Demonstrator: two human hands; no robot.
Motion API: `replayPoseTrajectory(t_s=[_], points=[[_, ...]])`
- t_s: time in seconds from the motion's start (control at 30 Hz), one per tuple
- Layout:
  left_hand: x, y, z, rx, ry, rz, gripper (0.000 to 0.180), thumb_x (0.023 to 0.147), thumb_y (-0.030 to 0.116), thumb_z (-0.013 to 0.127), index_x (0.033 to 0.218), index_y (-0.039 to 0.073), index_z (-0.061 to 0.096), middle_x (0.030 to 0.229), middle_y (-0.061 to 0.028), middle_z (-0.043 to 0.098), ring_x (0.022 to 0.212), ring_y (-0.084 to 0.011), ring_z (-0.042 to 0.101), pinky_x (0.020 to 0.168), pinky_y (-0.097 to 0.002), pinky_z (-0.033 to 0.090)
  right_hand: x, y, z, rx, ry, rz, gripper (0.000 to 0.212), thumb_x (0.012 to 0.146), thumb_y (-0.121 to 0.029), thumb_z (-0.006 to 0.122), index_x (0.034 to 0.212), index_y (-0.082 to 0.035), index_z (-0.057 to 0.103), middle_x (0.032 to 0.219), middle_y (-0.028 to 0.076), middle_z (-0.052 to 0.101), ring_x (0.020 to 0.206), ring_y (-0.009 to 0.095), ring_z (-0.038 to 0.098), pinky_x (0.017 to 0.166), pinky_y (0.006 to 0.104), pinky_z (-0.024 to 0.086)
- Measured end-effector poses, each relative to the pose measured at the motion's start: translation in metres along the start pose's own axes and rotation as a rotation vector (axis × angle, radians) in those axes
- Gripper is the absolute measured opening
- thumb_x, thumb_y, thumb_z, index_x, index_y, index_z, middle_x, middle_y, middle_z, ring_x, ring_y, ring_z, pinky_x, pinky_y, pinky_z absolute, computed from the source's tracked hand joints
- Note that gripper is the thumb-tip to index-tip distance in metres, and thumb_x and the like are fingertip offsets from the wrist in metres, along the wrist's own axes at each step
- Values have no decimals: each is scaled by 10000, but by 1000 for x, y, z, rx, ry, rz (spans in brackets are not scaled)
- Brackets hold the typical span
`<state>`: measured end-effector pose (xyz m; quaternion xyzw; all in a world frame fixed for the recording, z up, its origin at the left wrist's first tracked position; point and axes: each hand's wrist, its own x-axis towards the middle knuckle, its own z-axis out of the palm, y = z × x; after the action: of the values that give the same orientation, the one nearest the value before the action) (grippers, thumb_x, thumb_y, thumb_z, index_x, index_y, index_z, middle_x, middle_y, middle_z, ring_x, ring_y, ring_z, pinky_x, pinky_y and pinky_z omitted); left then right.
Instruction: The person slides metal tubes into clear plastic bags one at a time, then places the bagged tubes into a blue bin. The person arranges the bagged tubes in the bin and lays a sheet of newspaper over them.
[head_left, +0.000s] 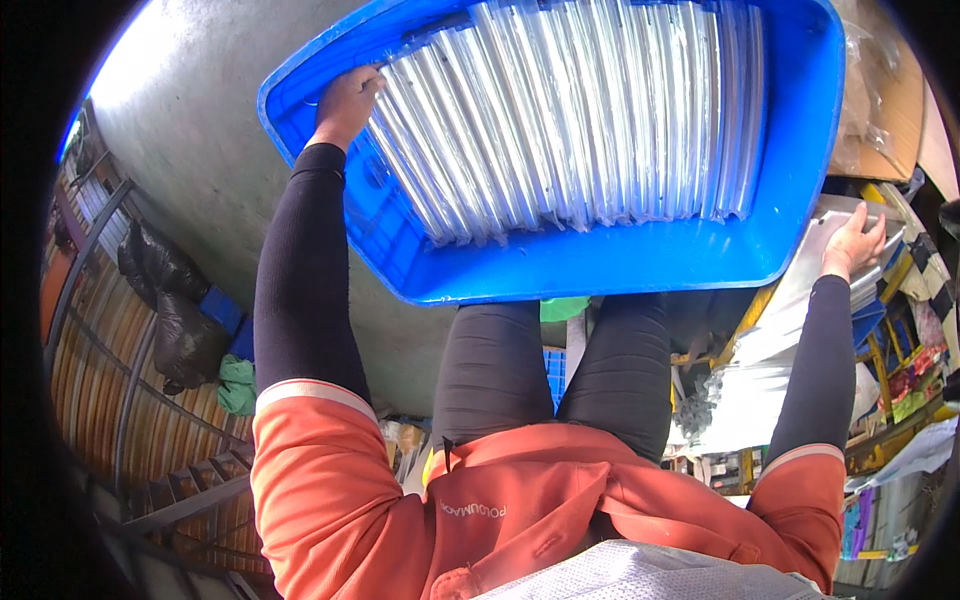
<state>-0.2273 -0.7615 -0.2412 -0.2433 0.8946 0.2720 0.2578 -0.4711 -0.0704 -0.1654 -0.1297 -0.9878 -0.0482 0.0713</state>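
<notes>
A big blue plastic tub stands in front of me, holding a long row of thin, shiny packets in clear plastic, set on edge side by side. My left hand is inside the tub's left end, its fingers closed at the upper corner of the leftmost packet; the fingertips are partly hidden. Off to the right, outside the tub, my right hand lies on a pile of shiny silvery packets. Its fingers are stretched out and somewhat apart.
A cardboard box with clear plastic film sits beyond the tub's right end. Yellow and black framing stands beside the pile. Black bags and a green bag are at the left, near ribbed metal sheeting.
</notes>
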Motion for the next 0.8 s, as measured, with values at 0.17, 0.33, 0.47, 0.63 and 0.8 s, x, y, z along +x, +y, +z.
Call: replayPoseTrajectory(t_s=[0.17,0.33,0.47,0.63,0.8], points=[[14,24,-2,-118,24,-41,438,856,345,650,1206,90,583,1238,-159,601,1134,-332,569,969,-390,427,3,1,5,-1,-4,1,630,864,-563,530,1343,-156,490,1427,125,409,1298,321,392,1096,466,234],[44,94,21,-147,-8,342,647,839,390,695,1353,70,467,1339,-200,505,1274,-287,455,1051,-377,353,2,0,6,-46,-21,26,624,865,-557,527,1357,-177,477,1429,105,406,1305,326,379,1080,458,274],[57,126,32,-256,-35,298,680,842,445,668,1366,64,462,1335,-202,513,1267,-301,463,1060,-384,341,0,-4,5,-43,-30,37,632,860,-573,520,1370,-206,459,1444,99,389,1294,335,389,1081,454,281],[54,151,12,157,-266,257,712,815,445,692,1339,13,478,1311,-230,528,1261,-350,467,1060,-381,343,-1,-11,4,4,-18,61,640,835,-593,543,1357,-229,474,1438,73,390,1298,340,366,1074,473,278],[70,217,50,-217,13,456,655,727,334,808,1224,19,522,1289,-220,515,1226,-338,482,1032,-371,375,-1,-17,2,1,-14,79,638,822,-584,574,1339,-219,490,1416,87,410,1301,322,358,1067,485,277]])
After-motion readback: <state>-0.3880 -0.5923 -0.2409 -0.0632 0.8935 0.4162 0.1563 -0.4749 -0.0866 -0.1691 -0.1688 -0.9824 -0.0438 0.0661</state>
